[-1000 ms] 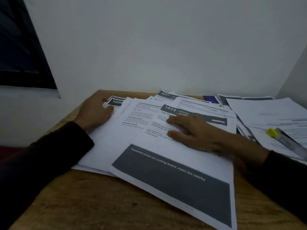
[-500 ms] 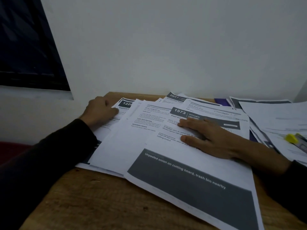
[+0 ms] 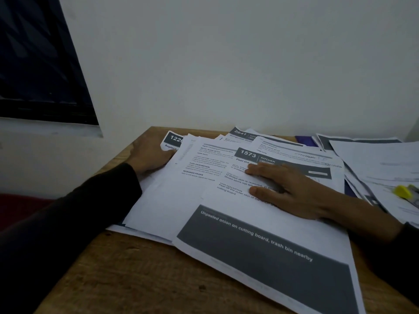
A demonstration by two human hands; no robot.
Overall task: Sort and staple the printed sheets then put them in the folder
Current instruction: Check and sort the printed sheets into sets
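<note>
**Sorting spread sheets on a wooden desk**

Resting flat on the sheet headed 1573, the right hand presses it with straight, slightly spread fingers and grips nothing. That sheet tops a fanned pile of printed sheets on the wooden desk. Left of the 1573 sheet, the left hand lies at the pile's edge, fingers loosely curled, its fingertips touching the sheet headed 1226. Behind the 1573 sheet lies a sheet headed 2641. To its right, a second heap of papers carries a yellow-tipped object, too blurred to identify. A purple edge shows between the heaps.
</note>
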